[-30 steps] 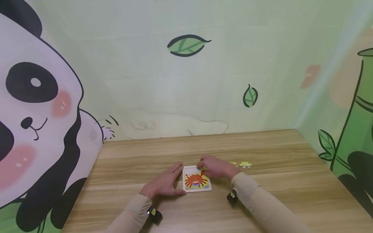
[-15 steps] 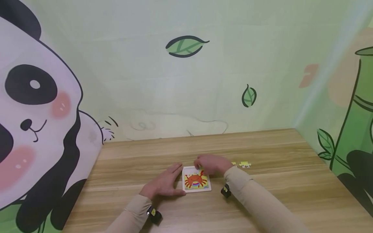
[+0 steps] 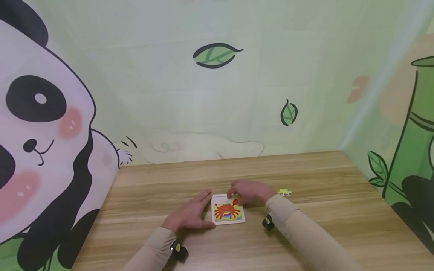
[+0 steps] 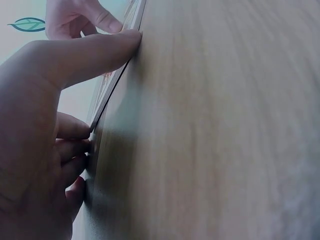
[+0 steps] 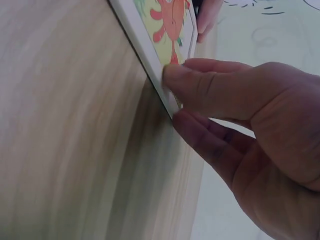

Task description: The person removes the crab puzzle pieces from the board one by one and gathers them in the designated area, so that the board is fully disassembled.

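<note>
A small jigsaw puzzle with a white frame (image 3: 228,223) lies flat on the table, showing a red crab (image 3: 225,209) on yellow. Its upper left part is bare white. My left hand (image 3: 188,214) steadies the frame's left side, thumb at the near corner and fingertips by the far one. Over the upper right corner, my right hand (image 3: 252,192) has its thumb and curled forefinger on a yellow puzzle piece (image 3: 234,197), mostly hidden by the fingers. In the right wrist view, the thumb (image 5: 190,82) touches the puzzle beside the frame's edge.
One loose yellow-and-white puzzle piece (image 3: 284,192) lies on the wooden table (image 3: 305,233), right of my right wrist. Behind the table rises a pale green wall (image 3: 162,86) with a painted panda (image 3: 44,150) at left and leaves.
My right hand shifts slightly left, then back right, staying over the puzzle's upper right corner. A second loose piece beside the wrist is now hidden behind it. My left hand stays put.
</note>
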Demonstrator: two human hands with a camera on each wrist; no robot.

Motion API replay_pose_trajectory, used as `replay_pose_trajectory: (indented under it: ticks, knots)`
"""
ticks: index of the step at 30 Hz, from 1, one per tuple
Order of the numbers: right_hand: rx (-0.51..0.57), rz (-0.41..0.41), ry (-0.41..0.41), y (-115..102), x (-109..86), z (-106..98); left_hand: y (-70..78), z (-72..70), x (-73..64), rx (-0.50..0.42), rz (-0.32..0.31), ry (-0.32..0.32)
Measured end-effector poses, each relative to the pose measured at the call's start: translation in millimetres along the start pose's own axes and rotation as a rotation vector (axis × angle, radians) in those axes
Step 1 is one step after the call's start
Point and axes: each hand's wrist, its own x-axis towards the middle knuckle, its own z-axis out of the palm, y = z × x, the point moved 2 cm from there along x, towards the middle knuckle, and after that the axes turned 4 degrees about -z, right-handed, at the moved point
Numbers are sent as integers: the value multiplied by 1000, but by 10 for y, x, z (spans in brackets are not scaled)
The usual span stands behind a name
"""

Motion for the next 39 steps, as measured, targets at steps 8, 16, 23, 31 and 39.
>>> replay_pose_trajectory:
  ticks: [8,16,23,31,39]
  knots:
    - [-18,34,-14,-39,33,3,-13,25,-16,-4,-5,-4]
    - [-22,91,0,-78,78,33,-11,6,-33,-15,16,13]
    - [-38,73,19,-121,37,26,-15,18,-28,-9,19,10]
    - [-54,63,-5,-176,32,-9,5,7,-32,-17,17,0]
    - [-47,75,2,-169,95,-10,-7,3,-19,-13,6,-3]
